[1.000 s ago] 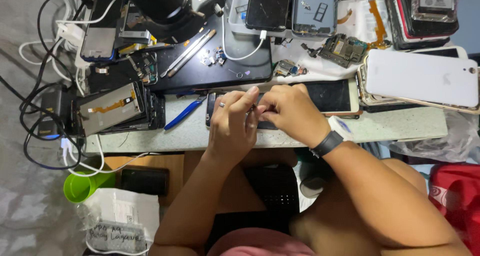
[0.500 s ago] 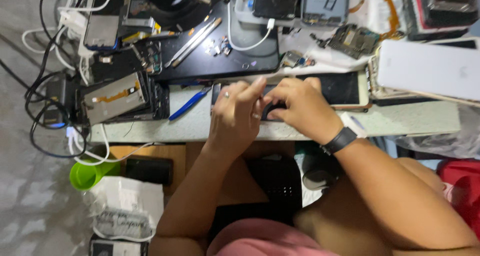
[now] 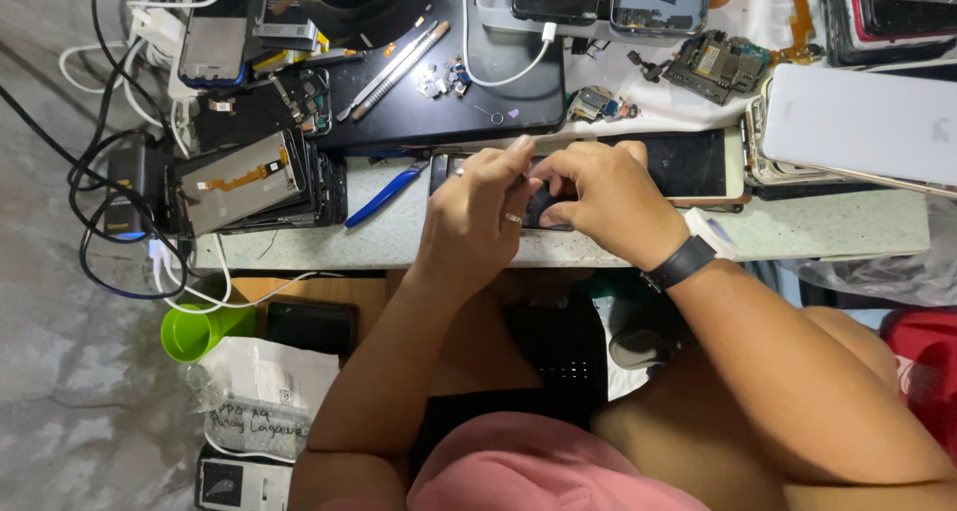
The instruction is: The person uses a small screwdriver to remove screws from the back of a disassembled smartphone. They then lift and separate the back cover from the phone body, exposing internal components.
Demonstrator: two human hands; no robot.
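Both hands meet over a small dark part at the counter front edge: left hand and right hand pinch it, atop a phone with dark screen. Work looks mid-way; the phone is not visibly closed up. A tray behind holds two phones; a green cup sits below, contents unseen.

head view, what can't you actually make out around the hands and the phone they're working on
- Small dark part, head view: mostly covered by the right hand and left hand; its kind is unclear.
- Phone under the hands: its left half is hidden by both hands.
- Tiny parts on the black mat: too small to identify.
- White phone back: cut off by the right edge.
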